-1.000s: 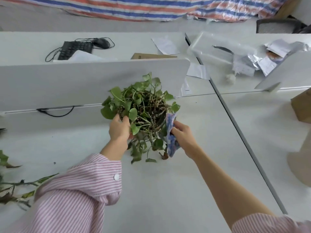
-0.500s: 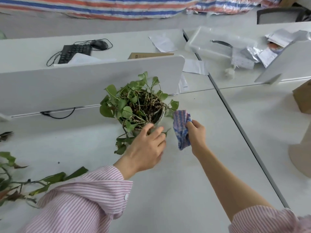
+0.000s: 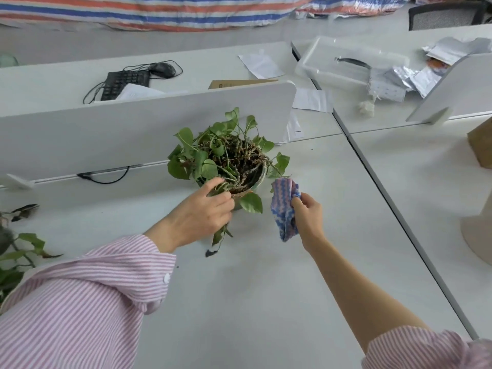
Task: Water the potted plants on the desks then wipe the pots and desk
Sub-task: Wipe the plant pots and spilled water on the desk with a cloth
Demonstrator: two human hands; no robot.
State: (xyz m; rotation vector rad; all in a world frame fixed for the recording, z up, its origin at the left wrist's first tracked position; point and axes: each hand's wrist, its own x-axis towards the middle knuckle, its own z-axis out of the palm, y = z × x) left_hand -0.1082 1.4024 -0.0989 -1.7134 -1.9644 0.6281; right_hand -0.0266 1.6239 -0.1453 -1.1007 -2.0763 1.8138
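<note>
Holding the near rim of the potted plant [image 3: 229, 158] with the left hand [image 3: 198, 217]: thumb up among the stems, fingers curled against the pot's [image 3: 254, 182] near side, so it grips the pot. Pot stands upright on the white desk [image 3: 239, 288], just in front of the grey divider panel [image 3: 119, 131], leaves spilling over the rim and one stem trailing down onto the desk under the left wrist. Right hand [image 3: 308, 218] pinches a bunched blue-and-pink striped cloth [image 3: 285, 209] between thumb and fingers; cloth hangs just right of the pot, its top edge close to a leaf, contact with the pot can't be confirmed. Both striped sleeves are in view. Second plant's leaves [image 3: 16, 251] lie at the left desk edge. Behind the divider: black keyboard [image 3: 123, 82], mouse [image 3: 162, 69], loose papers [image 3: 262, 65], clear plastic box [image 3: 348, 62].
</note>
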